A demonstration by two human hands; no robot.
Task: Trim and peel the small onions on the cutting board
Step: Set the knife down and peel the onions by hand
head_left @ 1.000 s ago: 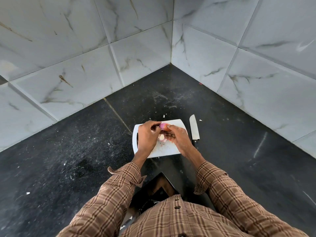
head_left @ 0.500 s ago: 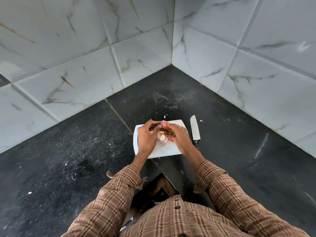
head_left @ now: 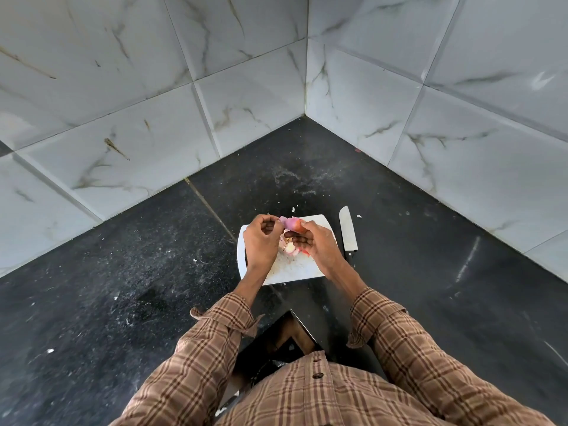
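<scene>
A white cutting board (head_left: 289, 269) is lying on a black speckled counter (head_left: 123, 287) in a corner of marble-patterned wall tiles (head_left: 153, 103). Above the board's far edge, the right hand (head_left: 319, 245) is pinching a small pink-orange onion (head_left: 293, 224) between thumb and fingers. The left hand (head_left: 261, 241), fingers curled, is gripping a loose flap of skin at the onion's left end. Below the onion, a small heap of peels and pale pieces (head_left: 289, 247) is resting on the board. A knife (head_left: 347, 232) is lying on the counter just beside the board's right edge, blade pointing away from the person. Brown plaid sleeves (head_left: 399, 348) are covering both forearms.
</scene>
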